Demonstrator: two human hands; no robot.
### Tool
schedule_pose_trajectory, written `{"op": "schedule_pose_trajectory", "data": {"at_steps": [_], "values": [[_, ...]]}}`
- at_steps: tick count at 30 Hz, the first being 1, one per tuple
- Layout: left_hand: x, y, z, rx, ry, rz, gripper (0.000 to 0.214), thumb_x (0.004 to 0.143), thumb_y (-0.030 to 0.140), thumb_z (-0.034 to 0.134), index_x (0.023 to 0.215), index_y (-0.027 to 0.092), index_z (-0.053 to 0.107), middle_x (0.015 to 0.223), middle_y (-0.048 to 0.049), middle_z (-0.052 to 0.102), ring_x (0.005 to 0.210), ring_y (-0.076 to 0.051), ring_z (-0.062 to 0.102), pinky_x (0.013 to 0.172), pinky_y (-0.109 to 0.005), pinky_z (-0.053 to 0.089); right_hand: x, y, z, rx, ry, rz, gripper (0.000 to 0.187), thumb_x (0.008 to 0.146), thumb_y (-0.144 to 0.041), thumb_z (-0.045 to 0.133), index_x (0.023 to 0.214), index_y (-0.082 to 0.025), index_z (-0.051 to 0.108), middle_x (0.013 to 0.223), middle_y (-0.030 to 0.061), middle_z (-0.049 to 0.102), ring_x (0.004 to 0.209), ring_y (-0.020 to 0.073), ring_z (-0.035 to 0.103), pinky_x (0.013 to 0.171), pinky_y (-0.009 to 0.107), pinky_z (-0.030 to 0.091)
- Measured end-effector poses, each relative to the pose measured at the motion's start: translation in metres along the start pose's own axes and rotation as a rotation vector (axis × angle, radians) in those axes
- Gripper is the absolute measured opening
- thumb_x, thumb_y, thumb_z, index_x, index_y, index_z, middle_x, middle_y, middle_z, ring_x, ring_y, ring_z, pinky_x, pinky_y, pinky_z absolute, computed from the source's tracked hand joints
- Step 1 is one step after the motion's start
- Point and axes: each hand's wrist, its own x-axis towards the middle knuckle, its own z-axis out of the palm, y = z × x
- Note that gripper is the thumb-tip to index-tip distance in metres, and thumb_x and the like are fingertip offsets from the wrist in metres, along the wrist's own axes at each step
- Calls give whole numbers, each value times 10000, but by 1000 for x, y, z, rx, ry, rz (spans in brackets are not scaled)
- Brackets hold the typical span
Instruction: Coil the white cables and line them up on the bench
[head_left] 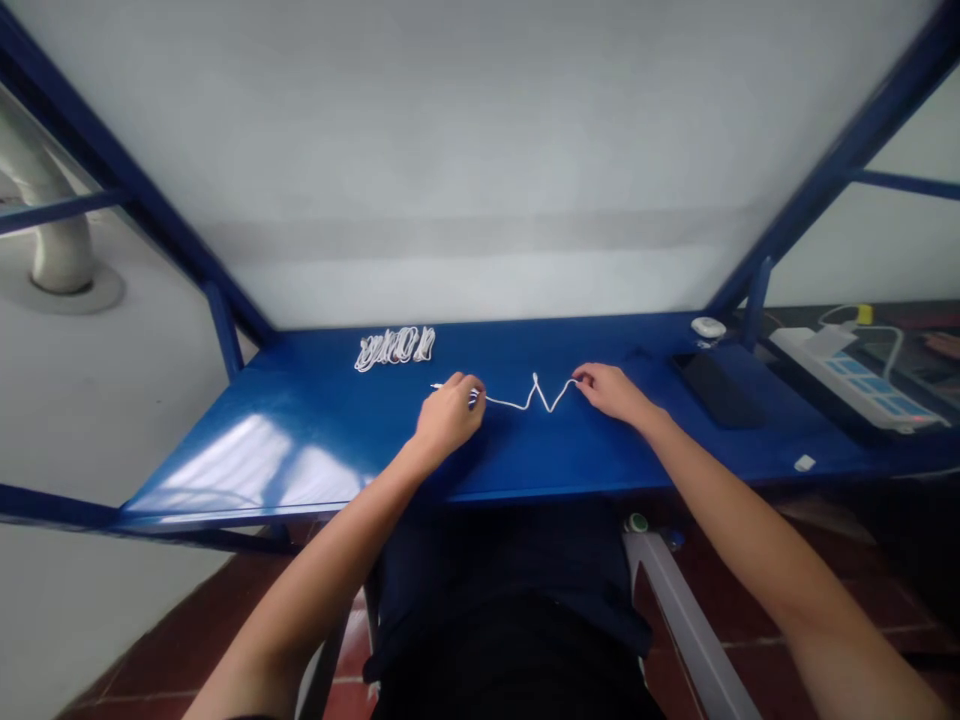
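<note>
A thin white cable (pixel 510 403) runs zigzag over the blue tabletop (pixel 525 460) between my two hands. Closed around its left part is my left hand (pixel 452 407), with some loops among the fingers and a plug end poking out on the left. My right hand (pixel 606 388) pinches the cable at its right end between thumb and fingertips. The middle stretch bends sharply up and down. Behind my left hand, several bundled white cables (pixel 394 347) lie in a row near the back edge.
A dark phone (pixel 718 390) lies right of my right hand. Farther right is a white power strip (pixel 855 375) with blue sockets. A white case (pixel 708 327) sits at the back right, and a small white piece (pixel 805 463) near the front edge. Blue frame bars rise at both sides.
</note>
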Motion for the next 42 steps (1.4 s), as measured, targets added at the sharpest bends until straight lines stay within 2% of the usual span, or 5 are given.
{"op": "schedule_pose_trajectory", "data": {"at_steps": [5, 13, 24, 30, 42], "values": [[-11, -52, -16, 102, -47, -166, 292, 919, 223, 414, 1149, 196, 591, 1041, -110, 646, 917, -246, 639, 780, -341, 485, 14, 12, 0, -32, -6, 7, 204, 867, -235, 543, 980, -183, 704, 825, 66, 690, 743, 185, 622, 683, 281, 457], [37, -65, -19, 62, -229, 247, 251, 874, 289, 517, 1047, 272, 699, 1087, -55, 640, 996, -204, 612, 846, -277, 466, 21, 22, 0, -37, 34, -44, 234, 876, -230, 508, 979, -170, 709, 839, 77, 672, 736, 185, 610, 712, 292, 465], [18, -88, -30, 51, -225, -218, 301, 788, 247, 513, 1064, 164, 598, 690, -55, 687, 704, -215, 648, 631, -273, 436, 16, 30, 1, -41, 95, 16, 226, 859, -220, 525, 964, -166, 718, 852, 88, 686, 752, 200, 615, 722, 304, 473], [18, -95, -30, 108, -159, -292, 274, 773, 226, 505, 1023, 187, 610, 898, -97, 713, 890, -254, 657, 712, -296, 458, 10, 29, -5, -21, 80, 15, 227, 855, -237, 519, 962, -190, 715, 865, 73, 700, 736, 194, 620, 689, 297, 477], [-24, -184, -83, -39, -62, -501, 209, 703, 298, 541, 883, 200, 581, 623, 20, 646, 625, -173, 637, 576, -230, 442, -11, 57, -30, -85, 63, 344, 165, 807, -341, 592, 773, -201, 673, 682, 37, 694, 632, 182, 641, 608, 261, 452]]}}
